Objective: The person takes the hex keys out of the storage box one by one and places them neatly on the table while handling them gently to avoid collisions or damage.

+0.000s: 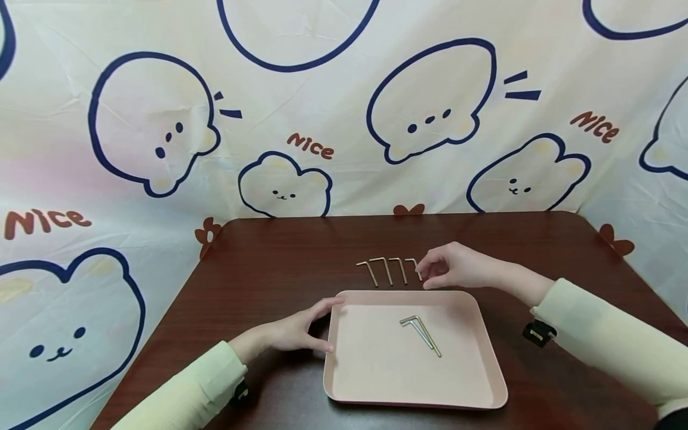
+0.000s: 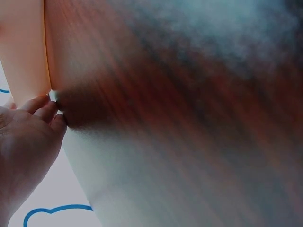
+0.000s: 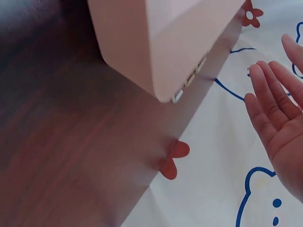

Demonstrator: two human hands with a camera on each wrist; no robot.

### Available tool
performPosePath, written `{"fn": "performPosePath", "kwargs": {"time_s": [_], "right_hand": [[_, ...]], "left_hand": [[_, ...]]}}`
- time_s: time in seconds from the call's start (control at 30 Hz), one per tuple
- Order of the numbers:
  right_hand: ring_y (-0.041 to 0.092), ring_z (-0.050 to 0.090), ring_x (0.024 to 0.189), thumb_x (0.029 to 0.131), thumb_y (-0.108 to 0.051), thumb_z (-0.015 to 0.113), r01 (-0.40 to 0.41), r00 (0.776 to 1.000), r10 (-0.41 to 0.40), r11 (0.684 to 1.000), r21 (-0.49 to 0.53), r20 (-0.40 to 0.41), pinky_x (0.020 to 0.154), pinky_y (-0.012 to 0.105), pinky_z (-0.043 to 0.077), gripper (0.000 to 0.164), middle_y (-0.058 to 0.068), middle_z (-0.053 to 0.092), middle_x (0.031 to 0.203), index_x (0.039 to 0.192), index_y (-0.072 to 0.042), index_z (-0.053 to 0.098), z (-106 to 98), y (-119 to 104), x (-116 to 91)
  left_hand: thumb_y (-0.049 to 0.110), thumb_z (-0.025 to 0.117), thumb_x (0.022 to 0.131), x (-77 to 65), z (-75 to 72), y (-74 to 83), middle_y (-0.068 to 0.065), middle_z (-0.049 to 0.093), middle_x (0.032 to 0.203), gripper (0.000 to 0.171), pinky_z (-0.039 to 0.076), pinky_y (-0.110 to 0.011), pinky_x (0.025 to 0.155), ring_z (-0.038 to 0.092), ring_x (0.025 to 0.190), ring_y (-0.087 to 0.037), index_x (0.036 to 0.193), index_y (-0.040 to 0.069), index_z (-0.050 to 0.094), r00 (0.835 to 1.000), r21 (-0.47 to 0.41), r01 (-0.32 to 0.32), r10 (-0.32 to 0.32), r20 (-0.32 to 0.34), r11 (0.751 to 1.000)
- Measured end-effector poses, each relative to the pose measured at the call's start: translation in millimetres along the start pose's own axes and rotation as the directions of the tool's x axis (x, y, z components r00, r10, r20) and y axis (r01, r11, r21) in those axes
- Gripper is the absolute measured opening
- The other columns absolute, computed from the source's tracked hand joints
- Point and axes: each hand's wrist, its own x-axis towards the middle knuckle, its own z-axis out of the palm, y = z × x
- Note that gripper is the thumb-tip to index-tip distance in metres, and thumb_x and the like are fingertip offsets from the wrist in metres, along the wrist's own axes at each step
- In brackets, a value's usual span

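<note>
A pink rectangular tray (image 1: 414, 391) lies on the table. Two crossed hex keys rest in it, one brass-coloured (image 1: 430, 339) and one silver (image 1: 421, 335). Behind its far rim stretches a row of several more L-shaped hex keys (image 1: 385, 272). My left hand (image 1: 292, 330) touches the tray's left wall, thumb and forefinger spread along the rim. At the right end of the row, the fingertips of my right hand (image 1: 454, 266) are right beside the last hex key (image 1: 414, 266). In the right wrist view that hand's fingers (image 3: 270, 94) look extended, with nothing in them.
The dark brown wooden table (image 1: 258, 257) reaches back to a pale cloth (image 1: 349, 179) printed with cartoon bears and flowers. Both forearms wear pale sleeves (image 1: 607, 340), with a small black device (image 1: 539, 332) strapped at the right wrist.
</note>
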Motion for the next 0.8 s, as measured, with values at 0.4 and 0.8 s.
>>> {"fn": "performPosePath", "kwargs": {"time_s": [0.4,0.8], "right_hand": [[0.007,0.060,0.077,0.081,-0.012,0.079,0.044,0.999,-0.044,0.999,0.020,0.012,0.070,0.026,0.053,0.023,-0.007,0.066,0.087,0.103,-0.005,0.073,23.0,2.5,-7.2],[0.005,0.060,0.075,0.081,-0.010,0.080,0.084,0.995,-0.088,0.994,0.071,0.053,0.069,0.026,0.052,0.021,-0.005,0.067,0.085,0.099,-0.004,0.073,48.1,7.1,-11.3]], "left_hand": [[0.020,0.079,0.084,-0.3,-0.1,0.8,-0.003,0.022,0.158,0.086,0.013,-0.044,0.113,0.017,0.144,-0.016,0.151,0.022,0.026,1.000,-0.016,0.015,-0.015,0.001,1.000],[0.019,0.079,0.083,0.0,-0.4,2.7,-0.004,0.023,0.158,0.086,0.013,-0.044,0.113,0.018,0.143,-0.016,0.151,0.019,0.025,1.000,-0.019,0.016,-0.016,-0.002,1.000]]}}
